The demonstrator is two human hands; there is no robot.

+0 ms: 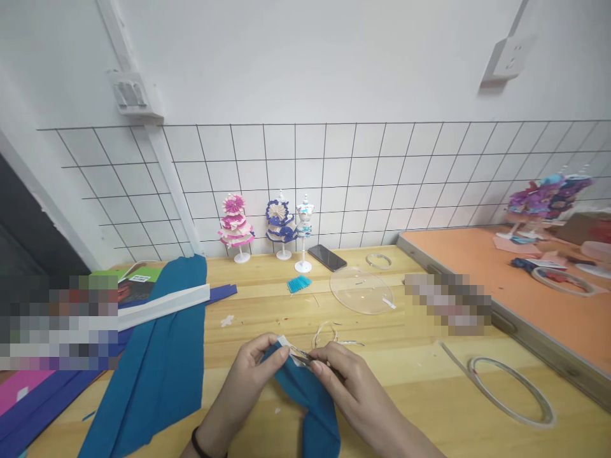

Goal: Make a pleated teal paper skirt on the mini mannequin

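Note:
My left hand (255, 366) is closed, pinching the top edge of a teal fabric strip (312, 394) between thumb and fingers. A small white piece (283, 343) shows at that pinched edge. My right hand (344, 375) is closed around small scissors (301, 356), whose slim metal blades lie apart at the white piece and the fabric edge. The strip hangs down between my hands toward the near table edge. Just beyond my fingers lies a loose loop of pale thread (327, 332).
Wide teal fabric (176, 356) covers the left side, crossed by a white folded strip (165, 305). Three small dress-form stands (303, 257), a phone (327, 257) and a clear round disc (358, 296) stand or lie toward the wall. An embroidery-like hoop (544, 407) rests right, near an orange-topped table (453, 254).

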